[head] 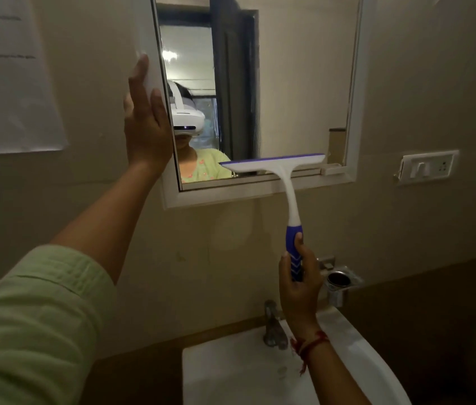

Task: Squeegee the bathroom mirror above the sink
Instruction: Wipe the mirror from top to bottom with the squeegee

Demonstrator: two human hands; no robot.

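The white-framed mirror [289,83] hangs on the beige wall above the sink [231,375]. My right hand [299,287] grips the blue handle of a white squeegee [285,182], held upright. Its blue-edged blade lies level across the mirror's lower right part, just above the bottom frame. My left hand [146,121] rests flat with straight fingers against the mirror's left frame edge. The glass reflects a person in a green top wearing a white headset.
A metal tap [273,325] stands at the back of the sink, below my right hand. A chrome cup holder [339,280] is fixed to the wall right of the squeegee handle. A white switch plate [428,166] sits right of the mirror. A paper sheet [6,83] hangs upper left.
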